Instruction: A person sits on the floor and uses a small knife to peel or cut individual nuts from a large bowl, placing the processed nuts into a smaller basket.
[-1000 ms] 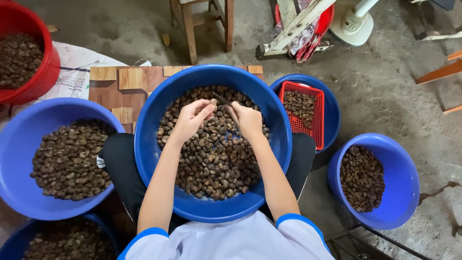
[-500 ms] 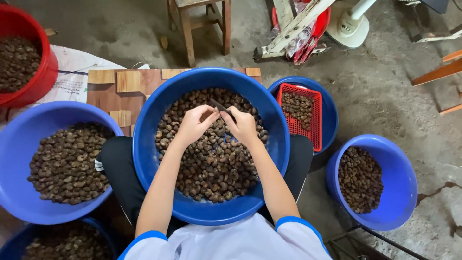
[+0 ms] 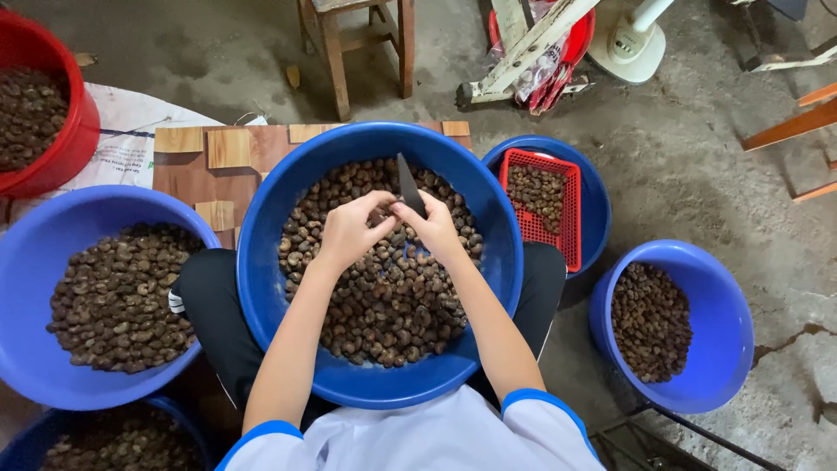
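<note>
A big blue basin (image 3: 261, 279) rests on my lap, filled with brown cashew nuts in shell (image 3: 384, 296). Both hands meet over its middle. My left hand (image 3: 349, 228) pinches a single nut between fingers and thumb. My right hand (image 3: 433, 225) grips a small dark knife (image 3: 409, 185), whose blade points up and away, with its base against the nut in my left hand. The nut itself is mostly hidden by my fingers.
Another blue basin (image 3: 35, 262) of nuts sits at my left, a red tub (image 3: 61, 148) at far left. At right, a red basket (image 3: 575, 209) in a blue bowl and a blue bucket (image 3: 724, 296) hold nuts. A wooden stool (image 3: 336, 52) and fan base (image 3: 632, 44) stand beyond.
My hands have closed together over the basin. The knife blade has swung from pointing left to pointing upward, away from me, against the nut.
</note>
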